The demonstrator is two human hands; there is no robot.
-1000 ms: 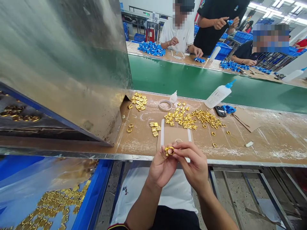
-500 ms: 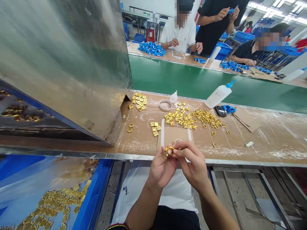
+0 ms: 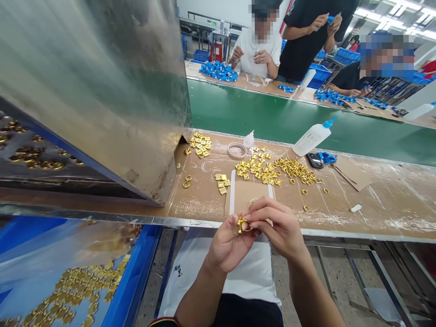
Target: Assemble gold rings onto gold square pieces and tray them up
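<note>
Between my two hands is a gold ring (image 3: 244,225) with a thicker piece on its left side. My left hand (image 3: 229,247) grips that thicker side with the fingertips, palm turned up. On the other side, my right hand (image 3: 277,225) pinches the band between thumb and fingers. Just beyond the hands lies a cardboard piece (image 3: 250,193) with white strips along its sides. Square gold pieces (image 3: 223,182) rest by its left edge. Past it are more square gold pieces (image 3: 255,165) and a heap of gold rings (image 3: 296,169).
A large metal panel (image 3: 112,91) rises at the left. A white bottle with a blue tip (image 3: 313,137), a tape roll (image 3: 237,150) and a small black device (image 3: 314,160) stand near the green belt (image 3: 272,113). Co-workers sit and stand across it. A blue crate (image 3: 136,272) holds gold pieces lower left.
Both hands have moved slightly down with the ring, which is turned a little. The right fingers have shifted on the band. The whole view has shifted slightly.
</note>
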